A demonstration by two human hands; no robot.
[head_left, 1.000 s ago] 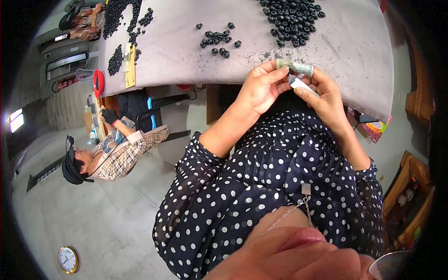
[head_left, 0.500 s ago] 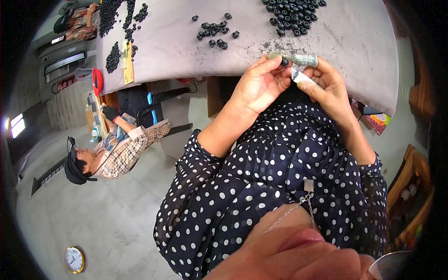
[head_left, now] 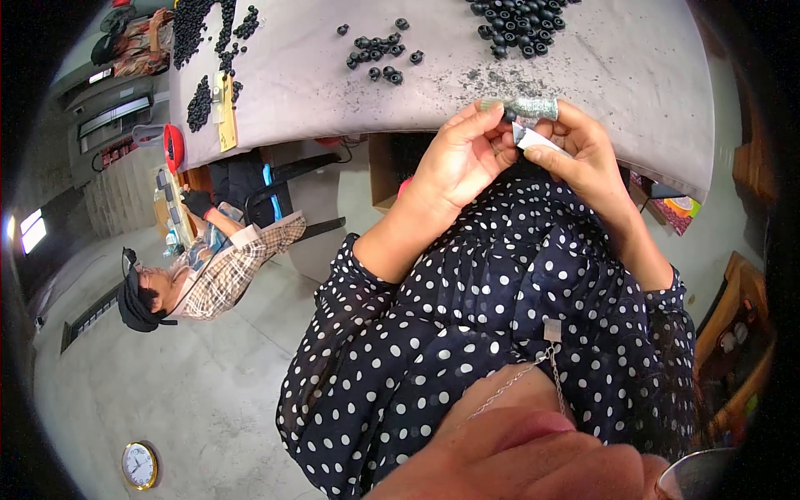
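Pinched between the thumb and fingers of my left hand [head_left: 462, 162] is a small round black part [head_left: 509, 116]. My right hand [head_left: 593, 150] grips a small blade with a white, wrapped-looking handle [head_left: 543, 142], its dark tip right beside the black part; whether they touch I cannot tell. Patterned greenish tape [head_left: 536, 108] covers a forefinger of my right hand, and greenish wrapping also shows on a left finger. Both hands are at the near edge of the cloth-covered table [head_left: 300, 92]. Dark shavings [head_left: 508, 83] are scattered just beyond them.
A large pile of black parts [head_left: 521, 27] lies farther off, with a looser group [head_left: 377, 52] left of it. More small black pieces [head_left: 198, 104] lie far left near a yellow strip [head_left: 228, 117] and a red bowl [head_left: 173, 148]. A co-worker [head_left: 221, 271] sits at left.
The blade and my right hand have shifted slightly left, closer to the black part. My left hand keeps its pinch. The whole view has moved a little.
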